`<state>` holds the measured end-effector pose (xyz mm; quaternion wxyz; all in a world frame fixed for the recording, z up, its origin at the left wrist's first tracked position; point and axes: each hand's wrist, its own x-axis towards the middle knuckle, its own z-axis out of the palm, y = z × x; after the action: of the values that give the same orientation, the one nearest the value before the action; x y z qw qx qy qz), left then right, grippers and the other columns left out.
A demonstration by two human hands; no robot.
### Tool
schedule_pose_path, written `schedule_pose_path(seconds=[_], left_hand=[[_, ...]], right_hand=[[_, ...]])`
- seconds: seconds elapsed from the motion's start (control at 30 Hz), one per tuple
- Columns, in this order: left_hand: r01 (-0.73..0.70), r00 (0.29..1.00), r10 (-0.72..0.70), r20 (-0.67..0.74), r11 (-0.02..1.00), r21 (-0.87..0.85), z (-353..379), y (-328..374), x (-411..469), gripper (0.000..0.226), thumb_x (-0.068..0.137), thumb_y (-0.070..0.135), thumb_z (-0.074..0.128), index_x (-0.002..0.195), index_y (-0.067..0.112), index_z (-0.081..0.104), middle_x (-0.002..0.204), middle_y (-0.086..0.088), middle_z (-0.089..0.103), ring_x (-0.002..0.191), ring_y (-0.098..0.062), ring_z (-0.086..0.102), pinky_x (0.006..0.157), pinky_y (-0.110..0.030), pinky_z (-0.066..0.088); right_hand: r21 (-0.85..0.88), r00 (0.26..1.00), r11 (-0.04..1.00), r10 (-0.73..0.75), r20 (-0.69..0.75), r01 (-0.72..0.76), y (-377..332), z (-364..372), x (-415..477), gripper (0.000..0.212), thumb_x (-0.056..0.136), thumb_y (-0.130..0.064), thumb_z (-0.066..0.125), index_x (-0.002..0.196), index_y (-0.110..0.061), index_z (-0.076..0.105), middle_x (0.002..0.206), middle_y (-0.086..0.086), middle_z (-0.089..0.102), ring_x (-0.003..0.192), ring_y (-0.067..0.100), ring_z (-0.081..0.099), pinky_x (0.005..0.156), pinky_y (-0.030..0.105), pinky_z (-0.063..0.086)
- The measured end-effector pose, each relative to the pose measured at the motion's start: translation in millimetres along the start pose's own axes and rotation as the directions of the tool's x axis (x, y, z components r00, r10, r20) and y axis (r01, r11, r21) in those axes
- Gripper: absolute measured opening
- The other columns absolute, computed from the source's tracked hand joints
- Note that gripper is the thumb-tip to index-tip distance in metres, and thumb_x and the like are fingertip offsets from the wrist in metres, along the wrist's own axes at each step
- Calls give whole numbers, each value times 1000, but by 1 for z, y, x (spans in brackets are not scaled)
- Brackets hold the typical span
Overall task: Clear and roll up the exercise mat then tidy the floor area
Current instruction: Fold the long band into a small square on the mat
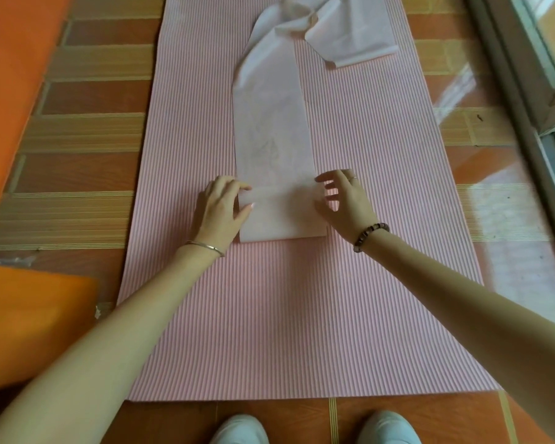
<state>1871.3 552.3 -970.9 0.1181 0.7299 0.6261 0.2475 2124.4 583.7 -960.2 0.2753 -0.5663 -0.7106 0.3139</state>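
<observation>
Pink and ribbed, the exercise mat (366,187) lies flat on the brown tiled floor (93,97). A pale resistance band (273,123) runs along its middle, with the far end crumpled and the near end folded over. The left hand (220,209) pinches the fold's left edge between thumb and forefinger. The right hand (346,203) is at the right edge, fingers spread and relaxed, thumb touching the band.

- Soft daylight came from the right, by the window frame (523,100), and the scene was bright and even.
- Pale glare lay on the glossy floor tiles (510,216) right of the mat (302,315).
- Shadows were faint and soft-edged.
- Fingers of the right hand (345,200) were smeared by motion.
- The wide lens bowed straight edges at the borders.
- The near shoes (241,431) and the orange surface (16,91) at the left looked soft.
</observation>
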Motion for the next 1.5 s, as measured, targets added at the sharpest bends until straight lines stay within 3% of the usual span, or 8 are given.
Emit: schedule_pose_path(seconds=[0.2, 0.43, 0.7, 0.87, 1.0, 1.13, 1.27, 1.5], left_hand=[[-208, 975, 207, 75, 978, 5, 0, -3, -50, 35, 76, 44, 67, 100, 20, 62, 104, 2, 61, 98, -19, 59, 83, -37, 42], [-195, 976, 197, 97, 980, -36, 3, 4, -42, 17, 82, 25, 57, 98, 24, 51, 96, -2, 60, 89, -26, 61, 77, -41, 46], [-194, 967, 182, 179, 980, 53, -1, 11, -42, 26, 79, 28, 68, 99, 17, 56, 95, 2, 61, 89, -20, 59, 80, -32, 41], [-249, 949, 213, 233, 958, 140, -2, 15, -38, 37, 74, 26, 75, 105, 14, 59, 103, -1, 57, 94, -22, 57, 82, -36, 46], [-193, 971, 171, 167, 973, 126, -1, 15, -31, 25, 73, 12, 73, 94, 11, 59, 94, -5, 57, 87, -26, 59, 77, -41, 50], [-143, 980, 144, 140, 990, -20, -8, 18, -38, 15, 84, 25, 50, 87, 12, 56, 82, -1, 57, 74, -21, 56, 68, -37, 47], [-31, 992, 54, 114, 979, -199, -23, 30, -57, 7, 87, 11, 61, 90, 12, 56, 84, 7, 55, 68, -7, 48, 62, -16, 38], [209, 977, -210, 28, 935, -287, -23, 29, -21, 12, 86, 9, 67, 96, 7, 61, 72, 7, 51, 61, -12, 47, 56, -18, 35]], right_hand=[[-263, 913, 889, -306, 269, 375, 9, -6, -51, 41, 79, -37, 71, 112, -14, 62, 123, 5, 54, 113, 23, 52, 93, 32, 47], [-261, 926, 894, -319, 200, 364, 7, -2, -49, 25, 83, -6, 66, 108, -7, 65, 112, 9, 61, 100, 27, 61, 76, 38, 56], [-421, 924, 823, -333, 186, 381, 0, 5, -46, 37, 69, 0, 74, 104, -3, 65, 98, 13, 63, 85, 33, 59, 70, 40, 56], [-456, 924, 804, -350, 153, 381, -3, 9, -35, 17, 72, 1, 74, 87, -5, 69, 86, 11, 62, 72, 30, 59, 51, 34, 53], [-452, 914, 795, -364, 179, 405, -9, 5, -30, 4, 81, -7, 65, 84, -5, 65, 83, 9, 63, 72, 30, 59, 57, 36, 52], [-343, 934, 877, -267, 236, 337, -17, -8, -49, 16, 94, -16, 51, 101, -4, 58, 94, 12, 64, 84, 30, 60, 76, 44, 50], [-209, 961, 955, -163, 226, 211, -25, -19, -63, 20, 99, -26, 45, 108, -9, 51, 85, 7, 65, 73, 27, 61, 62, 41, 50], [5, 993, 993, 116, -7, -116, -36, -6, -21, 19, 95, -24, 55, 107, -11, 61, 94, 0, 60, 81, 19, 58, 66, 29, 45]])
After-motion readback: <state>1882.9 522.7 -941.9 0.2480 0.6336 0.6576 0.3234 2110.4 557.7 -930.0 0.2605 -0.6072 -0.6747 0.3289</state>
